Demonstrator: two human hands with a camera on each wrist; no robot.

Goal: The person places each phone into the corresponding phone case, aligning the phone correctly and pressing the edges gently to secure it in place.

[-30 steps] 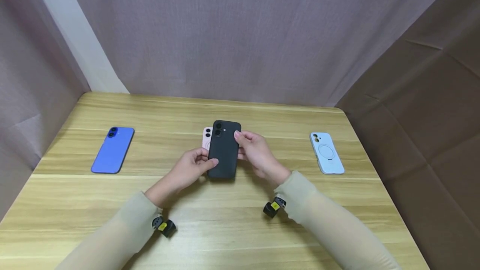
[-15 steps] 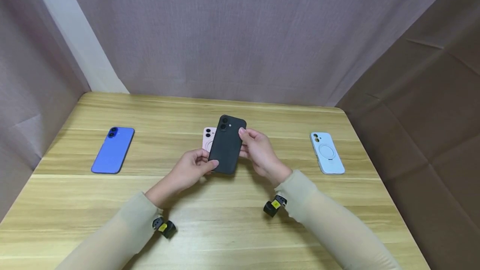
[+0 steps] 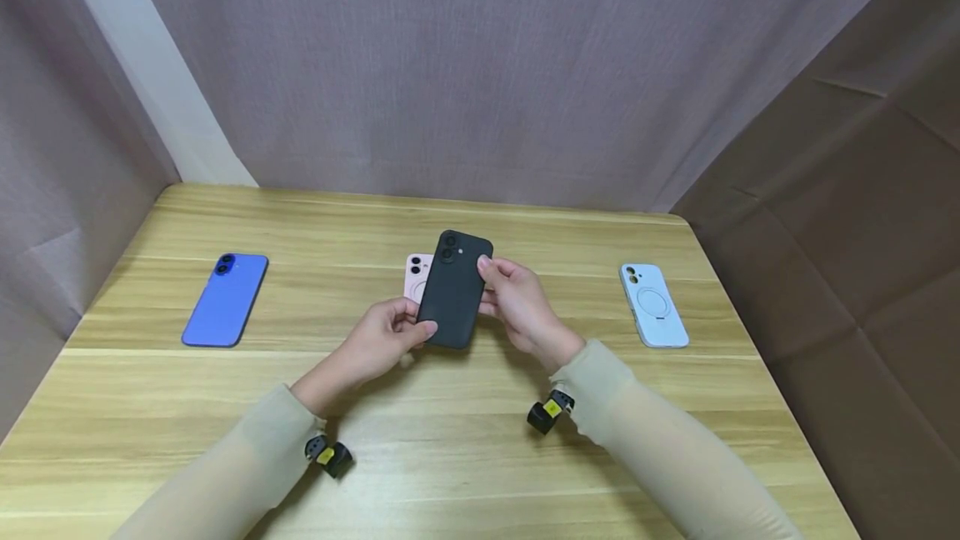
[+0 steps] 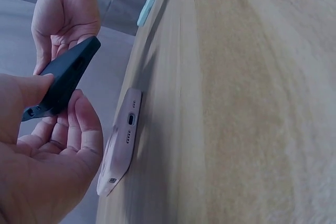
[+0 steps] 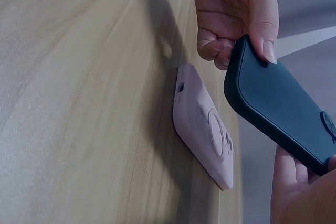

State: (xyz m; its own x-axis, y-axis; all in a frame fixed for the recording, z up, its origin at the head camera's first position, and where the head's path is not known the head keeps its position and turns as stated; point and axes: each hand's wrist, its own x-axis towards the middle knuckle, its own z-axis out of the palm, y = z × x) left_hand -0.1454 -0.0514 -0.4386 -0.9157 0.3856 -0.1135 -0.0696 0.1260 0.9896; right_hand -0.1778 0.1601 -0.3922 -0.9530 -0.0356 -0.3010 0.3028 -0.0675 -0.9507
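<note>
A black phone, apparently in a matte case, is held tilted above the table, its camera side up. My left hand pinches its near left corner, thumb on top and fingers beneath. On the upper right edge, my right hand grips it the same way. Right below lies a pink phone in a case with a ring, back up; its charging port shows in both wrist views. The black phone hides most of it in the head view. The black phone's screen side is out of sight.
A blue phone lies back up on the left of the wooden table. On the right is a light blue phone case with a ring and open camera holes. Curtains close off the back and sides.
Over the first half second, my hands turned the black phone clockwise and shifted its top right and away from me, uncovering more of the pink phone. Since then it has stayed still.
</note>
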